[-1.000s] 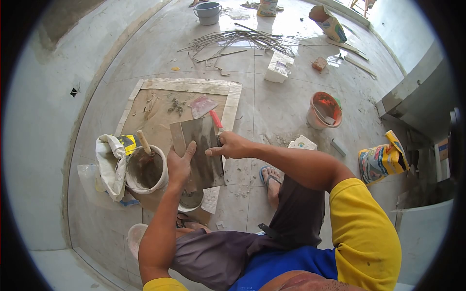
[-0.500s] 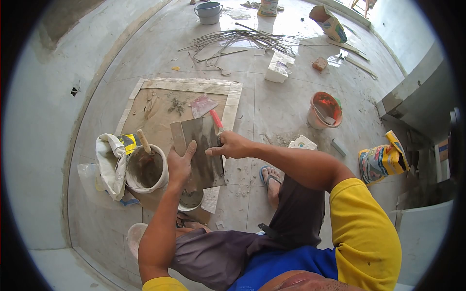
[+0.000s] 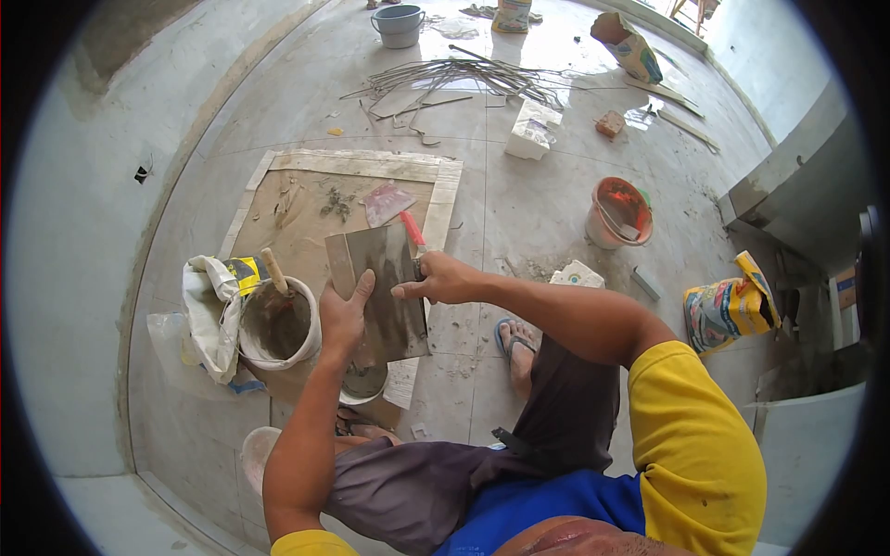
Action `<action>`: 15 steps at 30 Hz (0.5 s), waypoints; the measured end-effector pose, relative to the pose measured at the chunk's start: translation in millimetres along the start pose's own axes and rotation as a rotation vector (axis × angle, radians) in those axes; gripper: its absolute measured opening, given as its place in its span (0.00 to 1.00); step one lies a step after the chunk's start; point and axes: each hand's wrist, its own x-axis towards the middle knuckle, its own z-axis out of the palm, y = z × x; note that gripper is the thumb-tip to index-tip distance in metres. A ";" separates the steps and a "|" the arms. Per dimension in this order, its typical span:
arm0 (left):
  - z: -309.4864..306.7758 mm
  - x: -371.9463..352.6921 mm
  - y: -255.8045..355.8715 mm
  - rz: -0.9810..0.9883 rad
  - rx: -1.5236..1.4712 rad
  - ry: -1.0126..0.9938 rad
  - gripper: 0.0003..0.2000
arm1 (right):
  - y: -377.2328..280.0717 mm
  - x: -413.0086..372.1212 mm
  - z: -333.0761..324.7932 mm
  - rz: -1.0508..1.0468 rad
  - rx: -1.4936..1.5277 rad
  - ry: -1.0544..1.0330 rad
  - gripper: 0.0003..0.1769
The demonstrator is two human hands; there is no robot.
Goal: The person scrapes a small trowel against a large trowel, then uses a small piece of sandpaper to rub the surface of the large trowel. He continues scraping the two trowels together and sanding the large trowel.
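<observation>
My left hand (image 3: 343,310) is closed on the left side of a flat, mud-smeared plastering trowel (image 3: 394,320), thumb on top and fingers hidden beneath. At its right side my right hand (image 3: 440,278) is closed too, thumb lying over the dark surface; its grip is partly hidden. Just beyond lies a scraper (image 3: 387,204) with a red handle, on a cardboard sheet (image 3: 301,208). Left of my left hand stands a bucket of grey mix (image 3: 311,347) with a wooden handle (image 3: 274,269) sticking out. Another container (image 3: 363,382) shows partly under the trowel.
An orange bucket (image 3: 593,232) stands to the right, near a yellow bag (image 3: 718,315). Thin metal rods (image 3: 454,74), a white block (image 3: 530,134) and a brick piece (image 3: 610,123) lie farther off. A grey bucket (image 3: 399,39) is at the back. A white sack (image 3: 209,324) leans at left.
</observation>
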 end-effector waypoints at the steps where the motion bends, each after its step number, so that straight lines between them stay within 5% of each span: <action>1: 0.1 0.2 0.0 -0.003 0.006 0.004 0.24 | -0.4 -0.3 -0.1 0.000 0.002 0.005 0.36; 15: 0.3 1.4 -3.1 0.008 -0.029 -0.006 0.23 | -1.8 -1.8 -0.7 -0.010 -0.003 -0.001 0.36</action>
